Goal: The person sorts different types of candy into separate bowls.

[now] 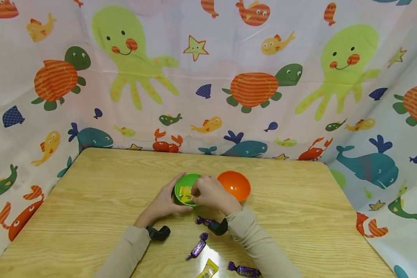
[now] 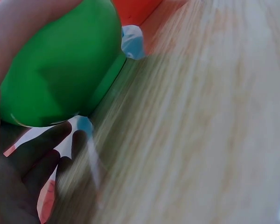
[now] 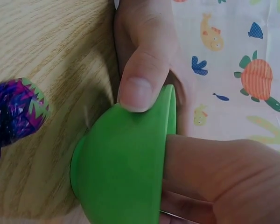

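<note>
- Green bowl (image 1: 187, 177): upright on wood tbl (image 1: 299, 216), between both hands.
- L hand (image 1: 164, 201): grips green bowl, thumb on its near wall by rim, fingers spread round L/far side.
- R hand (image 1: 212, 193): fingers bent down inside green bowl at yellow pkts; can't tell if pinching one, tips hidden.
- Yellow pkts (image 1: 185, 194): inside green bowl, partly behind R hand; exact no. unclear.
- Orange bowl (image 1: 239, 187): just R of green bowl, gap hidden by R hand.
- Purple candies, all on near side of green bowl: 1st (image 1: 202, 220) close, partly behind R wrist cam (image 1: 218, 227); 2nd (image 1: 197, 249) farther; 3rd (image 1: 244, 270) farthest, to R, by R sleeve (image 1: 260, 247).
- Loose yellow pkt (image 1: 208, 269): well apart from green bowl, near side, cut by frame edge.
</note>
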Tool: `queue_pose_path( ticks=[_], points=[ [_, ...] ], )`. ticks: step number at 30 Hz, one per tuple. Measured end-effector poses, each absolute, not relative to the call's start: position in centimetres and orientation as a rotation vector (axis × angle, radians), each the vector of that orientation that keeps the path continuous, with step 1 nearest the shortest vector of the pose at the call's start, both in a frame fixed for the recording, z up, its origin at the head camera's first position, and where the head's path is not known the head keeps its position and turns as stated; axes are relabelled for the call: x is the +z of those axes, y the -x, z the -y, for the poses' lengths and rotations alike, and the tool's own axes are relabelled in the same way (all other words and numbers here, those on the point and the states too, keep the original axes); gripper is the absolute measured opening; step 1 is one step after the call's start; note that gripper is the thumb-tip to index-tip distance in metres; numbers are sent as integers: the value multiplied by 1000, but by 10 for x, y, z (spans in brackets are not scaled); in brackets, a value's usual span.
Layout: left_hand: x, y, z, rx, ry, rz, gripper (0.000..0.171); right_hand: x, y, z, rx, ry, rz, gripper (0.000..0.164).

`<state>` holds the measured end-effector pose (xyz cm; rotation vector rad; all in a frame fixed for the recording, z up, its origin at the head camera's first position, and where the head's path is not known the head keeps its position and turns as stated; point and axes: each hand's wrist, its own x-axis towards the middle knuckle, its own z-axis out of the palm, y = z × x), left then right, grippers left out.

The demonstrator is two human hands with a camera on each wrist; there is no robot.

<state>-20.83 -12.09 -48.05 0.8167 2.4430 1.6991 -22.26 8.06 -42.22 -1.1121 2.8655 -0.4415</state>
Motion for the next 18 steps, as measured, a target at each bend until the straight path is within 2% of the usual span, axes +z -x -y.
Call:
queue_pose_path(
  ticks=[18],
  points=[
    [-478, 208, 120, 1690, -822, -2455, 108, -392, 201, -98, -570, 1120, -2895, 18]
  ],
)
